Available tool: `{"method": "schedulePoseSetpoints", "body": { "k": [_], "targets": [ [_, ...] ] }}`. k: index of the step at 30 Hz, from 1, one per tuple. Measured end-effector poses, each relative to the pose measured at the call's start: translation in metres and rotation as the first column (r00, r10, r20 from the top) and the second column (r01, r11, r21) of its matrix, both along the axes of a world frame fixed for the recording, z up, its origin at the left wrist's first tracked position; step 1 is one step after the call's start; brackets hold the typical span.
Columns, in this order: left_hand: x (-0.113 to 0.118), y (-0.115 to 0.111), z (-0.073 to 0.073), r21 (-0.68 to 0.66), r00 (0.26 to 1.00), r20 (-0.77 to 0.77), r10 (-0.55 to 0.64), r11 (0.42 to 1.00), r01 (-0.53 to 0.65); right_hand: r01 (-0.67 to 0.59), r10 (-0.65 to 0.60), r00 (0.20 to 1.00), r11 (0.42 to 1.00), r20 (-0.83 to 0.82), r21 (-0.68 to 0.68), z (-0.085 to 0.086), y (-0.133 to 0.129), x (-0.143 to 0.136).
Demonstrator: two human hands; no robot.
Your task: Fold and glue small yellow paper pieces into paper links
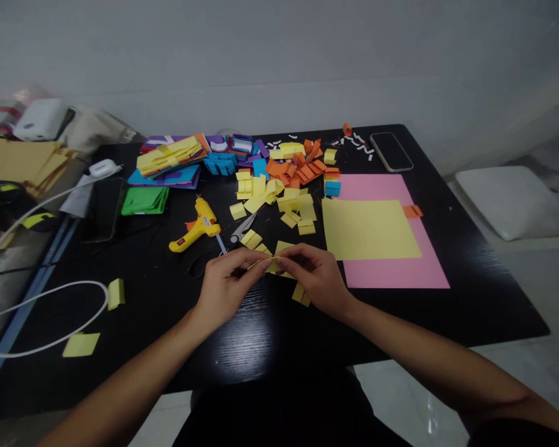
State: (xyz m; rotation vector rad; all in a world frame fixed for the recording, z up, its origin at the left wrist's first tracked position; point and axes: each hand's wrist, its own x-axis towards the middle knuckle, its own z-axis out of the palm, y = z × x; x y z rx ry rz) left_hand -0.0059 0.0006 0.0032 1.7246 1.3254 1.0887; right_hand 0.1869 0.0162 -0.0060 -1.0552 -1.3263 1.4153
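Observation:
Between the fingertips of both hands is a small piece of yellow paper [274, 259], mostly covered by the fingers. My left hand [226, 282] pinches its left end, and my right hand [317, 279] pinches the right end. Folded yellow paper pieces [306, 227] lie scattered just beyond the hands, and one yellow piece [300, 294] sits under my right hand. Grey scissors [245, 228] rest among them. To the left of these lies a yellow glue gun [195, 228] with a glue stick poking out of its back.
A yellow sheet [370, 230] overlaps a pink sheet [395, 274] on the right of the black table [168, 335]. Orange folded pieces [298, 169], paper stacks [172, 155] and a phone [391, 152] lie at the back. A white cable [93, 284] loops at left.

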Motion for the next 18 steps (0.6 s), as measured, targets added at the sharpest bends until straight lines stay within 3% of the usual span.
{"method": "schedulePoseSetpoints", "body": {
  "k": [18],
  "targets": [
    [0.0002, -0.0016, -0.0003, -0.013, 1.0, 0.006, 0.014, 1.0, -0.014, -0.019, 0.013, 0.997, 0.997, 0.075, 0.078, -0.0007, -0.0014, -0.0011]
  ]
}}
